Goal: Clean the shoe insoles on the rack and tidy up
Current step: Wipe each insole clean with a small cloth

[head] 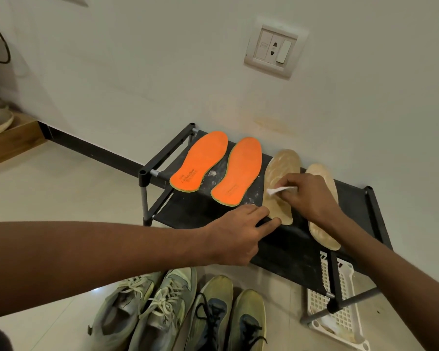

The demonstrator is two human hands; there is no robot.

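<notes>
Though the R hand (pixel 306 196) covers part of it, a small white tool (pixel 279 190), prob. a brush, shows pinched in its fingers, tip on the left beige insole (pixel 279 171). L hand (pixel 238 234) presses straight fingers on that insole's heel end. Second beige insole (pixel 323 231) lies beside, partly behind the R wrist. Two orange insoles (pixel 200 160) lie further left on the black rack (pixel 289 247). White basket (pixel 340 317) under rack, half hidden; four sneakers (pixel 183 310) in front, cut off.
</notes>
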